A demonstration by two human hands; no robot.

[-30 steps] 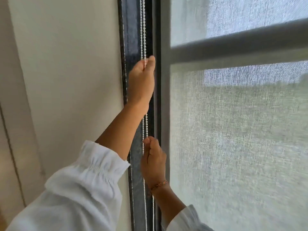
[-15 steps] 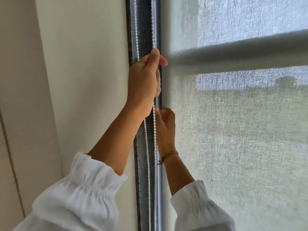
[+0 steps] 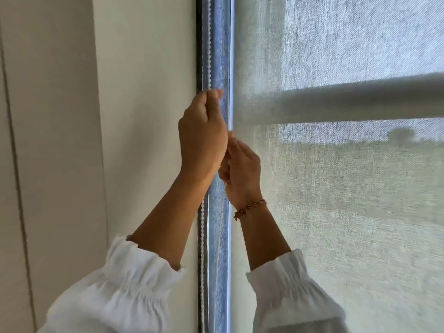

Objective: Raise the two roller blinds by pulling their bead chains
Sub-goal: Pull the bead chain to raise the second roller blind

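A white bead chain [image 3: 209, 44] hangs in the narrow dark gap between the wall and the window. My left hand [image 3: 203, 133] is closed around it at mid-height, thumb and fingers pinched at the top. Just below and to the right, my right hand [image 3: 242, 169] with a beaded bracelet is cupped at the chain; its grip is hidden behind my left hand. A translucent grey roller blind [image 3: 336, 212] covers the window on the right. A horizontal window bar [image 3: 360, 102] shows through it.
A plain white wall [image 3: 144, 116] fills the left side, with a vertical panel seam [image 3: 14, 140] at the far left. White gathered sleeves cover both forearms at the bottom of the view.
My right hand has climbed from well below up to just under my left hand. My left hand stays high on the chain. The camera has shifted, so the window gap now sits further right.
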